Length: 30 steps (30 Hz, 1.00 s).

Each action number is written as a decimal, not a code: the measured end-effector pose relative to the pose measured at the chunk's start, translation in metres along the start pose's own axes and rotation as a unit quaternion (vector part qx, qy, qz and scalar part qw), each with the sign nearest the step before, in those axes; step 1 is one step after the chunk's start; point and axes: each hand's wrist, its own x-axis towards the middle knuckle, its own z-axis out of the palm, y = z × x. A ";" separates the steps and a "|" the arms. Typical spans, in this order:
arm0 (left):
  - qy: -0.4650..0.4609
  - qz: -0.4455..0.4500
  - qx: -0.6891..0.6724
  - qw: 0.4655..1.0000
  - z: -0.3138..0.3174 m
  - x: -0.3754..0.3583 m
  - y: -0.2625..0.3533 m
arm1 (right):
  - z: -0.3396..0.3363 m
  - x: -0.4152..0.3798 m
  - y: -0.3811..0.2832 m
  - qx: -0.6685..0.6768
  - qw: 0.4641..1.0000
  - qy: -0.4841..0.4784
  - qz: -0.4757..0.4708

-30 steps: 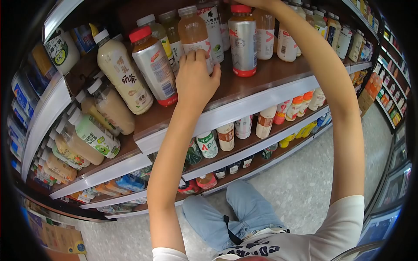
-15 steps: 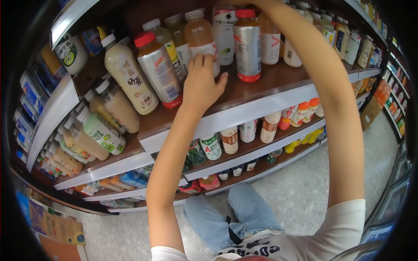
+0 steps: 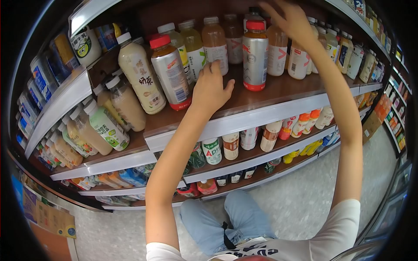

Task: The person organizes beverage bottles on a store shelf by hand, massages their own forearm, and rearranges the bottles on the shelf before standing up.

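My left hand (image 3: 212,90) is raised over the shelf front with its thumb spread away from its fingers. The fingertips overlap the lower label of an amber drink bottle (image 3: 215,45). Left of that hand stands a silver bottle with a red cap (image 3: 170,73). A second silver red-capped bottle (image 3: 255,58) stands upright nearer the shelf's middle. Above and right of it is my right hand (image 3: 292,21), empty, fingers stretched and a little blurred. Just behind that silver bottle, a dark-capped bottle (image 3: 254,13) shows only its top. A darker bottle (image 3: 233,39) stands farther back.
A milk tea bottle (image 3: 141,74) stands at the left corner of the shelf (image 3: 230,96). Pale-labelled amber bottles (image 3: 277,50) and more drinks line the right side. Lower shelves hold small bottles (image 3: 230,145). A white price rail (image 3: 244,119) runs along the shelf edge.
The white-labelled bottle between the amber and silver bottles has left that spot, and a darker bottle shows there. My right hand has come into view, apart from the bottles. The camera view has shifted.
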 end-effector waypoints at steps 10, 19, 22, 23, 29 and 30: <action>-0.026 -0.025 -0.028 0.999 0.004 -0.005 -0.001 | 0.043 -0.119 0.009 0.028 0.979 -0.194 0.055; -0.091 -0.038 -0.026 0.995 0.007 -0.006 -0.005 | 0.123 -0.078 0.011 -0.043 0.972 -0.230 0.029; -0.096 -0.039 -0.014 0.995 0.006 -0.005 -0.004 | 0.136 -0.064 0.005 -0.025 0.964 -0.264 0.029; -0.102 -0.042 -0.006 0.994 0.006 -0.005 -0.003 | 0.139 -0.062 0.006 -0.028 0.964 -0.263 0.021; -0.109 -0.020 -0.027 0.994 0.004 -0.005 -0.001 | 0.155 -0.062 0.017 0.027 0.954 -0.280 0.107; -0.117 -0.022 -0.041 0.992 0.005 -0.005 -0.004 | 0.156 -0.069 0.019 -0.007 0.975 -0.212 0.069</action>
